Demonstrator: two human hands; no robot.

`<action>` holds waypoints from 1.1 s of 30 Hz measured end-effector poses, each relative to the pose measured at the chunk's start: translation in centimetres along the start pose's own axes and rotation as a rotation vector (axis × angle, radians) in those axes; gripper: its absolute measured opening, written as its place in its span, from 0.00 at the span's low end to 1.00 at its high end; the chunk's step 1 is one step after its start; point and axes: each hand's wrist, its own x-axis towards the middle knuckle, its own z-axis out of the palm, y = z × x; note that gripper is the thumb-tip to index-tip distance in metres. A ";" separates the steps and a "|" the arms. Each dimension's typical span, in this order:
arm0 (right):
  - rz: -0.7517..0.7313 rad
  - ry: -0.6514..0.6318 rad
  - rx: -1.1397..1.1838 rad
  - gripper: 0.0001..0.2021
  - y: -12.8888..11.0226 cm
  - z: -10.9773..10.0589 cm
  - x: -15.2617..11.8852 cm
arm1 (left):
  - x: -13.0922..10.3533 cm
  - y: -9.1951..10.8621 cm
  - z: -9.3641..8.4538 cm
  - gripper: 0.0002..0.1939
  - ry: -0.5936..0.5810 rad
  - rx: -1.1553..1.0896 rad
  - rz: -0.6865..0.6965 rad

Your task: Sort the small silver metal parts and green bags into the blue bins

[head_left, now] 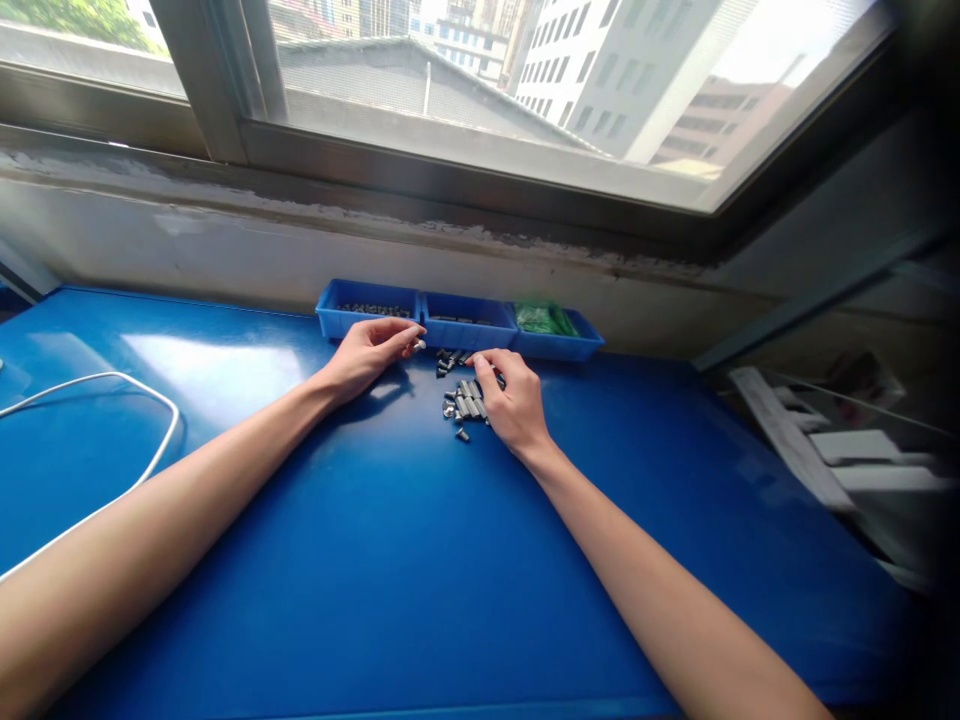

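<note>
My left hand (pixel 369 352) is held just in front of the left bin, thumb and forefinger pinched on a small metal part (pixel 419 345), perhaps a screw; its exact shape is too small to tell. Over the right side of a pile of hardware, my right hand (pixel 514 400) has its fingertips drawn together. What they hold, if anything, is hidden. Beside those fingertips lie dark screws (pixel 444 366). Nearer to me are several grey metal cylinders (pixel 471 408) in rows, partly covered by the right hand. A single screw (pixel 463 435) lies closest to me.
Three joined blue bins (pixel 469 338) stand against the wall. Small metal parts (pixel 375 311) fill the left one, and green plastic bags (pixel 544 318) the right. A white cable (pixel 169 405) curves across the blue table (pixel 420 590). Behind is a window.
</note>
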 end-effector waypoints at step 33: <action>0.010 -0.040 0.006 0.14 -0.4 -0.2 0.0 | -2.2 2.4 1.4 0.14 -0.246 0.477 0.262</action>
